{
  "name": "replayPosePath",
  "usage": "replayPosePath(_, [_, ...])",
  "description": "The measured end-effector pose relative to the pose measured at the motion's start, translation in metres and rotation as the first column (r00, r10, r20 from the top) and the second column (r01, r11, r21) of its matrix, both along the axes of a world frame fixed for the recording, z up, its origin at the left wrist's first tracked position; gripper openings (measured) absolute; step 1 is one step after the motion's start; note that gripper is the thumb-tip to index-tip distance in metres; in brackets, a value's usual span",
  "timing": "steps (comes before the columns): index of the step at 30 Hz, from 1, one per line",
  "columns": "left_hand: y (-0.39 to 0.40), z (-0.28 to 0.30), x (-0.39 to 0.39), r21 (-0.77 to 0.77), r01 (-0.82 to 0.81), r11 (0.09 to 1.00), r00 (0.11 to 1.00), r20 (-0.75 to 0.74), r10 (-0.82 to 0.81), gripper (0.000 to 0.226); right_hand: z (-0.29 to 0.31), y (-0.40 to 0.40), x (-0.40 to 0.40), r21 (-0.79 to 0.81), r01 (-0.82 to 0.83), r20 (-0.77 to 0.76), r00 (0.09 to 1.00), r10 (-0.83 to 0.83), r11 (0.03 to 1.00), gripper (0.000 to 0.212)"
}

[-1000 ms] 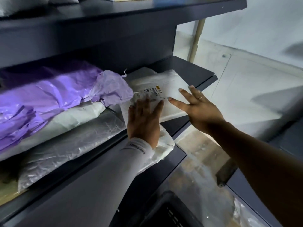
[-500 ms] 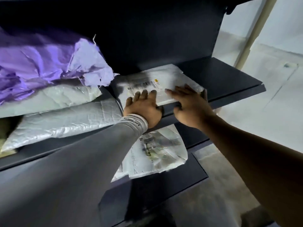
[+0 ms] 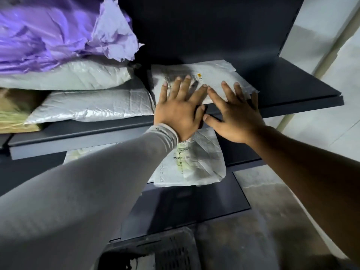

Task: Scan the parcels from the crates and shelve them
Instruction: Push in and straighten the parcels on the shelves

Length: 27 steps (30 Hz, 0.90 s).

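Your left hand [image 3: 180,112] and right hand [image 3: 236,115] lie flat, fingers spread, on a thin white poly parcel [image 3: 212,78] on the dark metal shelf [image 3: 292,88]. Beside it, crinkled white mailers [image 3: 91,106] stack under a purple bag [image 3: 58,34]. A creased parcel [image 3: 196,162] lies on the shelf below; a black slotted crate [image 3: 165,252] sits underneath.

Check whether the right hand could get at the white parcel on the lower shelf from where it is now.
Probably yes. The right hand lies flat on the upper parcel, holding nothing, and the lower parcel sticks out past the shelf edge directly beneath it, uncovered on that side.
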<state>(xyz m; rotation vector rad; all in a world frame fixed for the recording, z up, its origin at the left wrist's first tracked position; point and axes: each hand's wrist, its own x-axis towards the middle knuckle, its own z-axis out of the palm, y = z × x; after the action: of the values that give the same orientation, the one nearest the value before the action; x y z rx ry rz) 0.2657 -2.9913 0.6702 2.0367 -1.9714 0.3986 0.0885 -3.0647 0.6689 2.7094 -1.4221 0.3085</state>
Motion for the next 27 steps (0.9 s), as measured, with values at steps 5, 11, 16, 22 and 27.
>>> replayPosePath(5, [0.048, -0.016, -0.010, -0.040, 0.053, 0.998, 0.999, -0.011, -0.053, 0.067, -0.010, 0.040, -0.014, -0.187, -0.118, 0.073, 0.988, 0.133, 0.975, 0.080])
replayPosePath(11, [0.095, -0.060, -0.016, -0.014, 0.033, 0.999, 0.997, -0.066, -0.034, 0.074, -0.061, 0.082, -0.032, -0.206, -0.225, 0.107, 0.962, 0.250, 0.952, 0.078])
replayPosePath(16, [0.111, -0.124, -0.018, 0.010, -0.003, 1.000, 0.994, -0.109, 0.004, 0.079, -0.119, 0.090, -0.029, -0.237, -0.218, 0.136, 0.957, 0.254, 0.947, 0.081])
replayPosePath(22, [0.101, -0.195, -0.007, 0.279, -0.001, 0.960, 0.990, -0.133, 0.039, 0.095, -0.197, 0.077, -0.014, 0.042, -0.173, -0.026, 0.984, 0.174, 0.984, 0.107])
replayPosePath(27, [0.067, -0.227, 0.010, 0.385, -0.020, 0.923, 0.986, -0.144, 0.081, 0.111, -0.229, 0.060, -0.001, 0.174, -0.045, -0.089, 0.994, 0.061, 0.984, 0.112])
